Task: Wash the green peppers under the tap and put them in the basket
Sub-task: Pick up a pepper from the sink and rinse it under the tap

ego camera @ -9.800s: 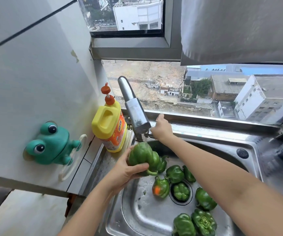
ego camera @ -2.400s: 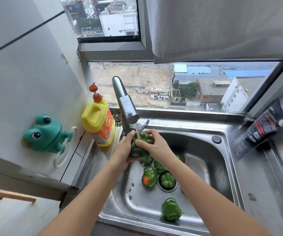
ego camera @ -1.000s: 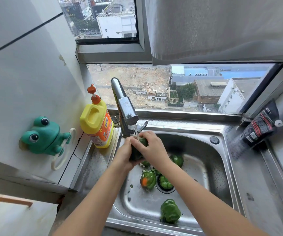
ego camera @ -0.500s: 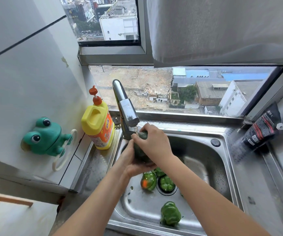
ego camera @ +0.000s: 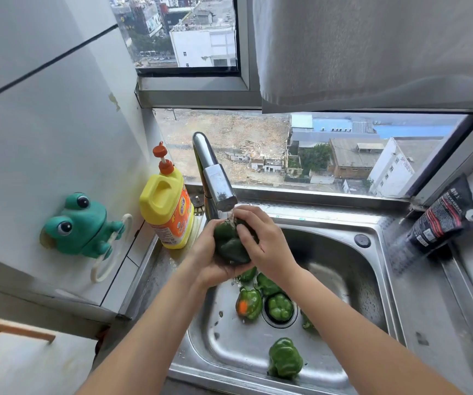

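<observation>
A steel sink (ego camera: 372, 286) is set into the surface below a window. Directly under the tap (ego camera: 215, 181), one green pepper (ego camera: 229, 243) is cupped in the left hand (ego camera: 209, 260) and pressed by the right hand (ego camera: 264, 246). Other peppers (ego camera: 279, 306) lie in the sink below the tap. It should be turned under the stream so every side is rinsed. No basket is seen.

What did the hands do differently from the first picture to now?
The right hand left the steel tap and joined the left hand around the dark green pepper, now under running water. The yellow soap bottle and green frog holder stayed put.
</observation>
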